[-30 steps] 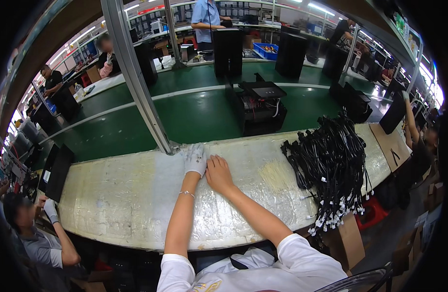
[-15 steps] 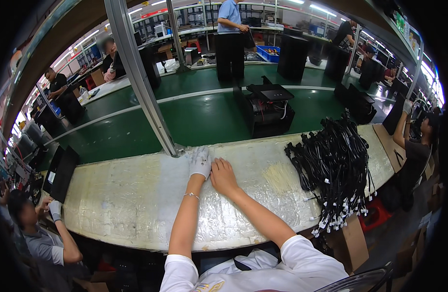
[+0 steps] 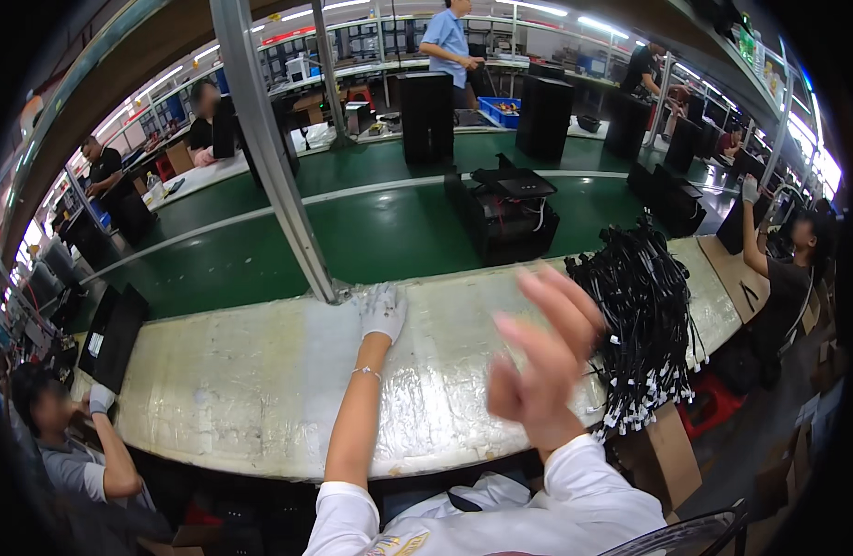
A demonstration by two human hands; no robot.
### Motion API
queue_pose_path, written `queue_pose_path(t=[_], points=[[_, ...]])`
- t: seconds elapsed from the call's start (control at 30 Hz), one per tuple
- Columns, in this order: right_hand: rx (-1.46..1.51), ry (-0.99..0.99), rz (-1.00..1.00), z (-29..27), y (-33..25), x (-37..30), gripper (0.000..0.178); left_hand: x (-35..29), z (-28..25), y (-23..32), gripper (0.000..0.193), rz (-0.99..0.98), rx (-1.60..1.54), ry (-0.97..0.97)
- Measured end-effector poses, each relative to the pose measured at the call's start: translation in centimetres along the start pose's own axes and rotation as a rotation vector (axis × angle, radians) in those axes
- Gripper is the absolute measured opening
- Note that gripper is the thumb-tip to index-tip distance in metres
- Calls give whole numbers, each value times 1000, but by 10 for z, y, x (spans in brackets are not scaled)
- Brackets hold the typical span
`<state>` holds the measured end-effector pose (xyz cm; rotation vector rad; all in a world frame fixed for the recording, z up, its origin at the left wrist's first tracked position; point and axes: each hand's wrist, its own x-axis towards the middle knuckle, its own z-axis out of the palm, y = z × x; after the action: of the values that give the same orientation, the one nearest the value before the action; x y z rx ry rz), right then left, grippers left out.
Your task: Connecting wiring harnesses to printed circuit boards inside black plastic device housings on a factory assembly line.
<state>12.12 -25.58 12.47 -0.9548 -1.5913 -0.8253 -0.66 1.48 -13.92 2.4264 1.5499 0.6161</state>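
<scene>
My left hand (image 3: 383, 313), in a white glove, lies flat with fingers stretched out on the film-covered bench (image 3: 232, 380), beside the foot of a metal post. Bare and raised over the bench, my right hand (image 3: 549, 366) is blurred by motion; its fingers look bent but apart, and nothing shows in them. Just to its right lies a large heap of black cables (image 3: 635, 306) with white connectors hanging over the near edge. The right hand now covers the spot where pale thin strips lay.
Beyond the bench runs a green conveyor (image 3: 380, 222) carrying an opened black computer case (image 3: 505, 218) and other black cases. A metal post (image 3: 278, 167) rises at the bench's far edge. Co-workers sit at left (image 3: 70, 454) and right (image 3: 788, 278). A cardboard box (image 3: 672, 454) and red stool (image 3: 718, 408) stand below right.
My right hand has lifted off the bench beside the left hand and swung right and nearer to me, toward the cables. The left hand stays in place.
</scene>
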Motion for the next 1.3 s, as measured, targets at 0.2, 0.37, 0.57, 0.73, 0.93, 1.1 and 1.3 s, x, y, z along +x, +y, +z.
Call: queue_pose_path(t=[0.2,0.37,0.57,0.73,0.93,1.1,1.3], points=[[139,200,-384,-62,-29,-19,29,6,-5,10,67,2,-17,3],[33,85,-352,-89,-38,-6,38,3,-4,5,67,-20,31,-60],[-82,-20,-314,-103,-47,9,50,-1,-7,11,68,-18,26,-94],[-81,-29,-296,-101,-49,12,47,0,-6,6,67,-32,42,-100],[-148,50,-317,-123,-39,19,37,1,0,-1,67,-15,-17,-73],[0,60,-342,-96,-36,22,34,3,-5,7,66,6,-18,-53],[328,327,-271,-95,-34,7,30,2,-5,11,64,17,-2,-59]])
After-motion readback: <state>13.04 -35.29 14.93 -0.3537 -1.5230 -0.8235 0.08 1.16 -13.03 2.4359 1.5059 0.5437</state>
